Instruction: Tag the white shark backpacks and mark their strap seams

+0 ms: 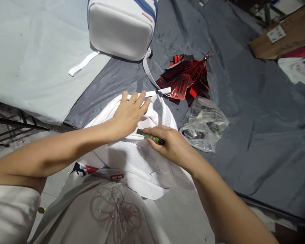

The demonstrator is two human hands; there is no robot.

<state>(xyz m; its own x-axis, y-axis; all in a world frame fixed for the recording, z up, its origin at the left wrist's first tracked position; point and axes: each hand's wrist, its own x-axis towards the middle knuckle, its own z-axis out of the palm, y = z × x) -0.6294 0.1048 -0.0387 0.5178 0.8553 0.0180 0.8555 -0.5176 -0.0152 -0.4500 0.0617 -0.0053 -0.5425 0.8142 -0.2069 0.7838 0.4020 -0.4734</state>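
A white backpack point(132, 166) lies against my front, its perforated panels facing up. My left hand point(129, 117) lies on it with fingers spread and stretched out, close to a white strap point(165, 90) with a dark buckle. In my right hand point(171, 140) is a slim green-and-black tool point(156, 139), gripped like a pen. Its narrow tip points left into a fold of the white fabric just below my left palm. I cannot make out exactly what kind of tool it is.
Beyond my hands stands another white backpack point(120, 32) with blue trim, its straps loose. A bunch of red tags point(185, 79) and a clear plastic bag point(205, 123) lie to the right on the dark sheet point(256, 135). A cardboard box point(284, 34) is at the far right.
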